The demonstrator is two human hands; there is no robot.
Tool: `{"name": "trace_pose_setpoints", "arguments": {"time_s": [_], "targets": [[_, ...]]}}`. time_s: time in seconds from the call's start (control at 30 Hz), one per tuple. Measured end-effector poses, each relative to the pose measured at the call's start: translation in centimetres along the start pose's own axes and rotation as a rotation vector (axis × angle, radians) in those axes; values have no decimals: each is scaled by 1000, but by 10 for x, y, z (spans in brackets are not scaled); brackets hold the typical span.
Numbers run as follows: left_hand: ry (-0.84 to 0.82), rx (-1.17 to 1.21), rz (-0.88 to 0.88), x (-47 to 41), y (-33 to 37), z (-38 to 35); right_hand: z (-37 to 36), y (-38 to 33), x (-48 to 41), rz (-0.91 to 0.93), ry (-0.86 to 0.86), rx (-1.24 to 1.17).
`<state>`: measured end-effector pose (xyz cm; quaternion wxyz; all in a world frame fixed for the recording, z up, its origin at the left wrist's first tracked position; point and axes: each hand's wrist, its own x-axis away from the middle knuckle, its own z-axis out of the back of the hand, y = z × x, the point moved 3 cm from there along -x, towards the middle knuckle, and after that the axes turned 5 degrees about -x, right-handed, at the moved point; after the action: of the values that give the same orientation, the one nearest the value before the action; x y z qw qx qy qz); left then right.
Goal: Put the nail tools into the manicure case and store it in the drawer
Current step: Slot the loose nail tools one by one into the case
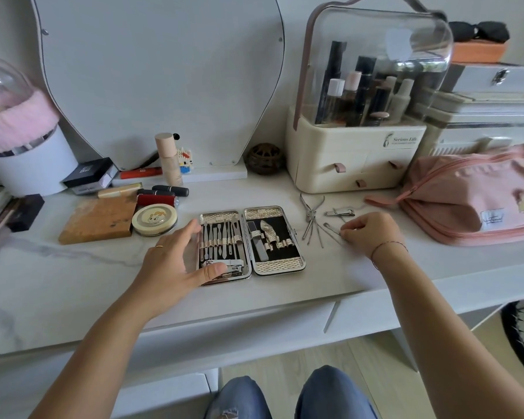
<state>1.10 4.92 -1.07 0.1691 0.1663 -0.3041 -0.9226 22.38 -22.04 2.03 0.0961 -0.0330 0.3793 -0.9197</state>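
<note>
The manicure case (251, 241) is lying opened flat on the white tabletop (285, 285), near its front edge, its two metal-rimmed halves side by side with black lining showing. The left half is holding a row of slim steel tools under patterned loops, with a large clipper (224, 265) lying crosswise at the 6 o'clock end. The right half is carrying a nail file (258, 243) and several vacant loops.

The left hand (176, 261) is resting spread and open on the tabletop against the case's 9 o'clock rim, thumb lying over the lower left corner, gripping nothing. The right hand (369, 232) is sitting at 3 o'clock from the case, fingers curled and pinching the end of a thin steel tool (333, 232) on the surface.

Loose tools are lying between case and right hand: cuticle nippers (310, 207), a small nail clipper (342, 212) and a few thin picks (312, 229). Bare tabletop is showing at 6 o'clock of the case up to the front edge; a round tin (154, 219) and a wooden block (99, 220) are crowding the 9 to 10 o'clock side, and a cream organiser (354, 158) and a pink pouch (472, 198) are closing in from 1 to 3 o'clock.

The case's hinge and the stowed tools are running 12 to 6 o'clock; the pinched tool is slanting from 10 toward 4 o'clock.
</note>
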Motion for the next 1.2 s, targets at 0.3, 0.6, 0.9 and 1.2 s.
{"name": "trace_pose_setpoints", "arguments": {"time_s": [0.3, 0.6, 0.9, 1.2], "targets": [[3, 4, 6, 1, 1, 1, -1, 6, 9, 87, 62, -79], [4, 13, 14, 2, 2, 1, -1, 3, 12, 114, 34, -31], [4, 26, 17, 3, 8, 3, 0, 5, 16, 216, 44, -155], [5, -38, -5, -21, 30, 20, -43, -83, 10, 182, -367, -580]]}}
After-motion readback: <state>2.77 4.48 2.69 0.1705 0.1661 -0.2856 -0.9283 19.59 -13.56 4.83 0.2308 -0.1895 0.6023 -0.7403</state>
